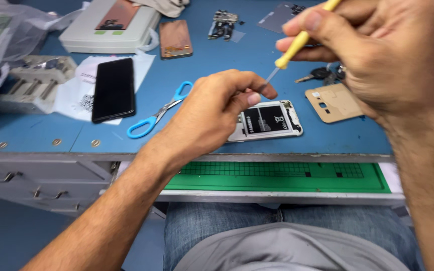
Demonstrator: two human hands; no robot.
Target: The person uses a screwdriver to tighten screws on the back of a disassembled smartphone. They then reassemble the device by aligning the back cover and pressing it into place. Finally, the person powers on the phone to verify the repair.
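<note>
Head view. The person is sitting at a blue tabletop (197,65) and looking down on both hands. A white smartphone with its back cover removed and its dark battery exposed (268,120) is lying flat near the front edge, face down, probably so that the interior is reachable from above. The left hand (209,113) is resting on the phone's left end, fingers curled and thumb tip pressing against the forefinger just above the casing; it is pinning the phone down, and whether something small is pinched between the fingertips cannot be told. The right hand (372,55) is hanging above and to the right, fingers closing around a slim yellow-handled screwdriver (297,42), whose thin metal tip is pointing down-left toward the left thumb, apparently steadied there. Just right of the phone, a tan plastic back cover with camera cut-outs (333,102) is lying beside a bunch of keys (325,75). To the left, blue-handled scissors (159,113) are lying near a black glass-fronted phone (113,89) on white paper. Farther back, a copper-coloured phone panel (175,38) and a white flat box-like device (109,27) are sitting. Under the tabletop, a green gridded cutting mat (277,178) is showing in an open drawer.
</note>
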